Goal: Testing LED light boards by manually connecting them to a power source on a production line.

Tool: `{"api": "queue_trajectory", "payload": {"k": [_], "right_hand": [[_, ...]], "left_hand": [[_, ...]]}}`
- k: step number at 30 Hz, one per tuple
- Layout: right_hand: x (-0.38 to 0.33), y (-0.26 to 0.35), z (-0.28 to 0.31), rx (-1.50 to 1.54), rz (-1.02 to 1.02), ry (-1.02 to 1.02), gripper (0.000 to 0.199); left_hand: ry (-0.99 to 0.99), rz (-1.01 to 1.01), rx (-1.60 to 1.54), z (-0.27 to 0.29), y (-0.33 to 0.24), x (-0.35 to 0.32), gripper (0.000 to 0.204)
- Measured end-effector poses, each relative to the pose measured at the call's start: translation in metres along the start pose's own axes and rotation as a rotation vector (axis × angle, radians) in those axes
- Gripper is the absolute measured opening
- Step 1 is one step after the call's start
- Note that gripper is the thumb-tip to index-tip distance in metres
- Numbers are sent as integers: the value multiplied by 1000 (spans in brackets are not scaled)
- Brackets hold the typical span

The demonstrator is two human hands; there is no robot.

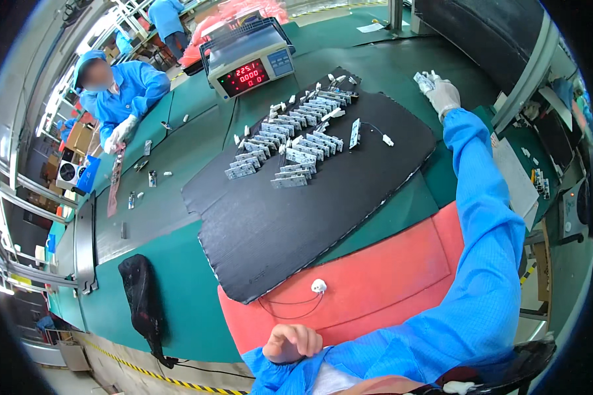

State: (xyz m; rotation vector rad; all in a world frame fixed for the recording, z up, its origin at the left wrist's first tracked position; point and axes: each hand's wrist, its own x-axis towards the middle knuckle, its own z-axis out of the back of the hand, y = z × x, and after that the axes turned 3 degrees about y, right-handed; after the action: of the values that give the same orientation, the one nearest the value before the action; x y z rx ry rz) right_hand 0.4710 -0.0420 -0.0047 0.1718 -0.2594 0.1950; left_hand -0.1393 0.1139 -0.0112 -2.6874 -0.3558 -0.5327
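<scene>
My right arm in a blue sleeve stretches far out to the right. Its white-gloved right hand grips a small circuit board over the dark belt. Close to my body, my bare left hand has its fingers curled in, and nothing shows in it. A white plug with thin dark wires lies beyond that hand on the red mat. Several boards stand on edge in rows on a black foam sheet. One board with a wired white connector sits apart at their right.
A meter with a red display stands at the back. At the left, a co-worker in blue reaches over the belt, where several loose boards lie. A black cloth-like item hangs over the front edge. A metal post rises at right.
</scene>
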Motion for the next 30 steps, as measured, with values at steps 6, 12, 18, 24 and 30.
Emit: {"api": "queue_trajectory", "payload": {"k": [6, 12, 18, 24, 30], "right_hand": [[-91, 13, 104, 1019, 93, 254, 41], [-225, 57, 204, 1642, 86, 820, 42], [-299, 101, 214, 1671, 22, 1283, 46], [-328, 123, 184, 1647, 221, 1487, 55], [-339, 125, 164, 1533, 177, 1221, 61]], "left_hand": [[-162, 29, 130, -7, -2, -4, 29], [-575, 78, 312, -18, 4, 6, 42], [-258, -49, 1475, -70, -23, 31, 22], [-268, 138, 1578, -60, -33, 89, 21], [-317, 400, 1101, -4, -31, 88, 22]]}}
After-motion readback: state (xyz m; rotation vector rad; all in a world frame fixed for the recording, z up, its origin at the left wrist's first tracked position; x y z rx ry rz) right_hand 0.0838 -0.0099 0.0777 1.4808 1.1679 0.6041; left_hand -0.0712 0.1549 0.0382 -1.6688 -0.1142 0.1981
